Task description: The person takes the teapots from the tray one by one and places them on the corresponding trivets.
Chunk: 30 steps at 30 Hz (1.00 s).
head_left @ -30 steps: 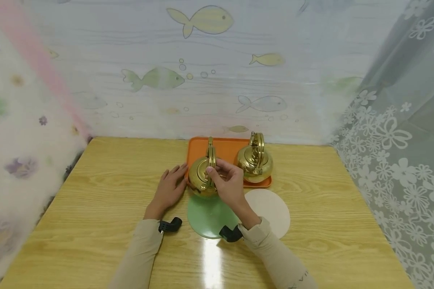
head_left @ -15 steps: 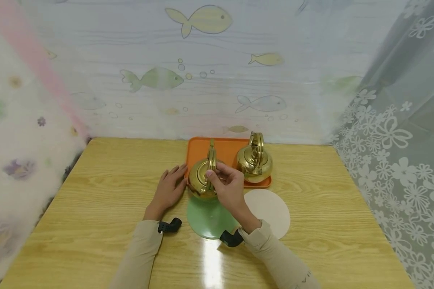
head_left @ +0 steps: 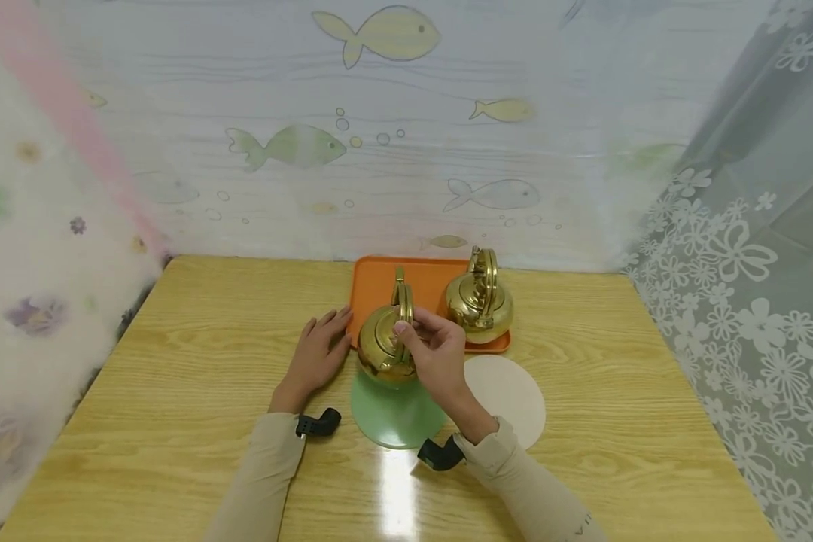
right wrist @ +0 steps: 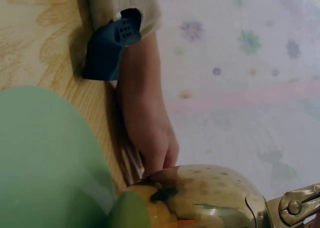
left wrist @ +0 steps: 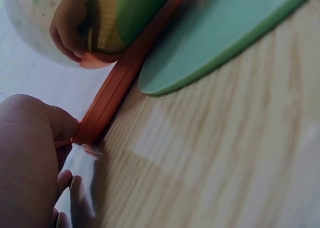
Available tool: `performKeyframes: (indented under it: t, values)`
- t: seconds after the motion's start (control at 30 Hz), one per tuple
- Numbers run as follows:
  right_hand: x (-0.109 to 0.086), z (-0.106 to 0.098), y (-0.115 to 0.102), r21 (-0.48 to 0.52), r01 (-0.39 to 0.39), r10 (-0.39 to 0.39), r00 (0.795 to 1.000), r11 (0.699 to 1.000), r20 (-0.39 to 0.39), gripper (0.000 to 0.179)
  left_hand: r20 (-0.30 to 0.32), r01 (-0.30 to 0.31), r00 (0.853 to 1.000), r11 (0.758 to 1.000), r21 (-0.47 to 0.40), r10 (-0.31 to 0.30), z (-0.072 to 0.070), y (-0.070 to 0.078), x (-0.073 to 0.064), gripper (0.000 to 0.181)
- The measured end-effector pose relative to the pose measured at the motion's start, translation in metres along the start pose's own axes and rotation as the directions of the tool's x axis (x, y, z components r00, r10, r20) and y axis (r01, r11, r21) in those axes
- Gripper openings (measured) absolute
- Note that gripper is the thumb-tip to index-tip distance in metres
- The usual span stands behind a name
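Observation:
A brass kettle [head_left: 379,350] is held by its upright handle in my right hand [head_left: 442,363], with thumb and fingers pinched round it. It overlaps the front edge of an orange tray [head_left: 373,282] and the far part of a round green mat [head_left: 396,421]. In the left wrist view, the kettle's shiny base shows above the tray's rim. My left hand [head_left: 317,357] lies on the table with fingers spread, its thumb touching the tray's near left corner. The right wrist view shows the kettle body [right wrist: 220,193] but little of the right hand's grip.
A second brass kettle [head_left: 477,309] stands on the right side of the tray. A round cream mat [head_left: 511,399] lies right of the green one, partly behind the right forearm. The wooden table [head_left: 196,361] meets a fish-patterned curtain [head_left: 379,188] at the back.
My right hand has brought the kettle slightly toward me and to the right, over more of the green mat. The left hand has stayed at the tray's corner.

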State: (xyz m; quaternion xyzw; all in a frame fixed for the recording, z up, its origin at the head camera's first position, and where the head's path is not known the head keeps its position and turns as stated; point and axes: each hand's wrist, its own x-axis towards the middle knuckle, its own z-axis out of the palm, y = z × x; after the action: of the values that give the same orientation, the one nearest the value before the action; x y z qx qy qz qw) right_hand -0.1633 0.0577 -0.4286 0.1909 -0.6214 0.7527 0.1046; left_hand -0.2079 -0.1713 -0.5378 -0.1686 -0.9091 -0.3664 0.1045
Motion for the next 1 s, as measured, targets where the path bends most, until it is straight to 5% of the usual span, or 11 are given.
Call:
performKeyframes:
  t: [1.0]
  values:
    - [-0.015, -0.005, -0.008, 0.060, -0.030, 0.027, 0.998, 0.998, 0.049, 0.030, 0.019, 0.007, 1.000, 1.000, 0.016, -0.007, 0.001, -0.003, 0.000, 0.049]
